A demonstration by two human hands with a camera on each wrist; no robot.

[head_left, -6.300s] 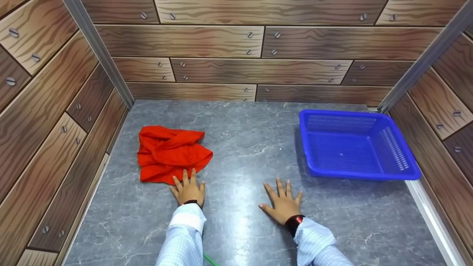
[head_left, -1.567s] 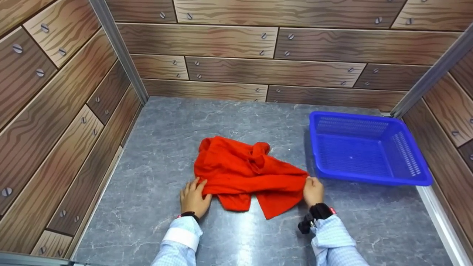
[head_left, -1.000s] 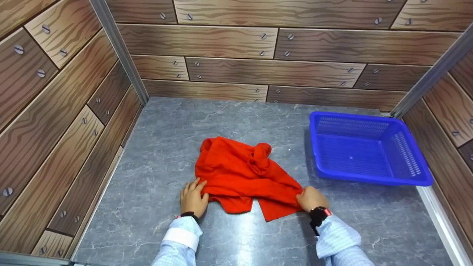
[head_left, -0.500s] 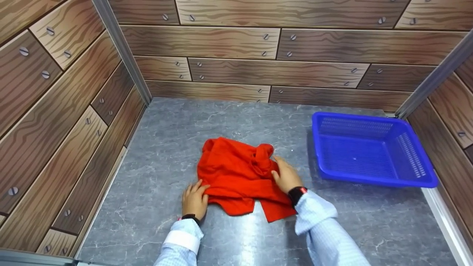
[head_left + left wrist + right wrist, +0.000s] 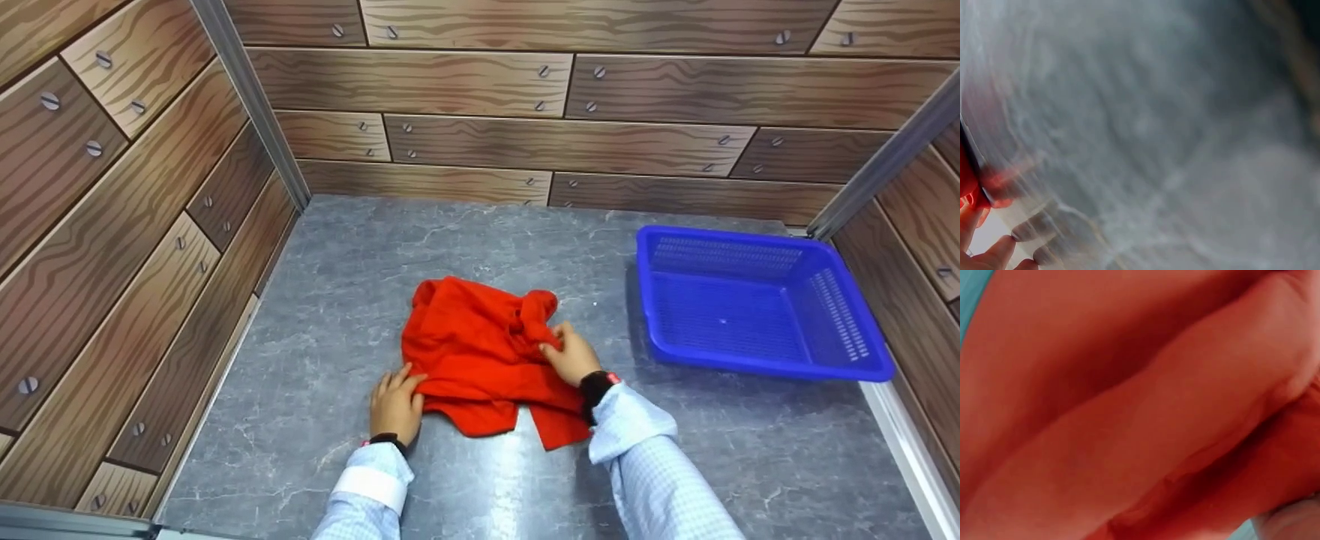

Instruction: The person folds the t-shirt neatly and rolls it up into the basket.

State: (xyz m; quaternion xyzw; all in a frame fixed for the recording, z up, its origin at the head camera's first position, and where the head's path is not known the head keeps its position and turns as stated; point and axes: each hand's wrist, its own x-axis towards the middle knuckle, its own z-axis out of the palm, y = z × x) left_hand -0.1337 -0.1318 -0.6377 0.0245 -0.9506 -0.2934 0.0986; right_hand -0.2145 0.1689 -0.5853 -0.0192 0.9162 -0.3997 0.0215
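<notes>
A crumpled red cloth [image 5: 465,337] lies near the middle of the grey marbled tabletop [image 5: 360,247], with a bunched fold at its upper right and two loose flaps toward me. My left hand [image 5: 395,409] rests on its lower left corner, fingers spread and relaxed. At the right edge, my right hand [image 5: 574,360] pinches the bunched fabric between thumb and fingers. Red cloth [image 5: 1129,427] fills most of the right wrist view, with part of a finger [image 5: 1292,520] at the lower right. Fingers [image 5: 999,253] and a bit of red cloth [image 5: 965,174] show at the left wrist view's lower left.
A blue plastic basket [image 5: 652,322] with perforated sides stands to the right of the cloth, with nothing in it. Wood-patterned walls [image 5: 480,82] enclose the table at the back, left and right.
The cloth has come from the left to the middle. My right hand has let go of its right corner, moved up and left, and taken hold of the bunched fold. My left hand stays put lately.
</notes>
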